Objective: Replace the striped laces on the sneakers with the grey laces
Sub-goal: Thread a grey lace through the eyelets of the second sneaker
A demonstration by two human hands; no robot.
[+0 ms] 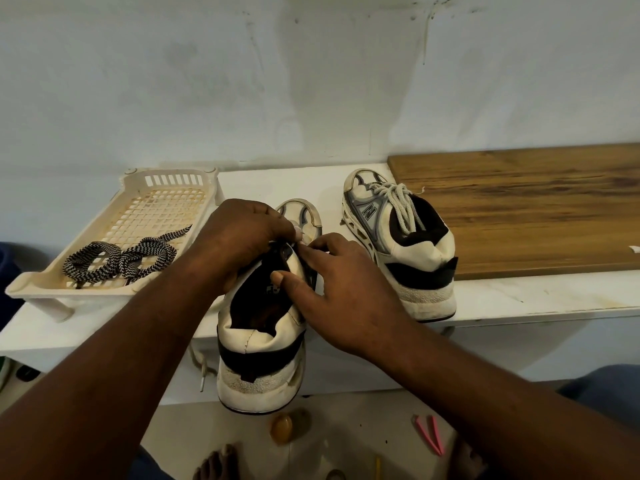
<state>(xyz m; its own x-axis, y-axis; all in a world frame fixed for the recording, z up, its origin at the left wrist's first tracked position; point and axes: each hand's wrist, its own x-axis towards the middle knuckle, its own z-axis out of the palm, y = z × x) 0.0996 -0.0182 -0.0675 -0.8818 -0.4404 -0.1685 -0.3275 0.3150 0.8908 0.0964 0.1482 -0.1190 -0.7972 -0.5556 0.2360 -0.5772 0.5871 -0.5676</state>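
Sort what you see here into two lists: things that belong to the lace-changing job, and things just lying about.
Job: near sneaker, held by left hand and right hand; far sneaker with grey laces; striped laces in the white tray.
Lying about: wooden board; pink object and amber object on the floor.

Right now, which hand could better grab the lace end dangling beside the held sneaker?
Probably the left hand: the lace end hangs left of the sneaker; the right hand holds its other side.
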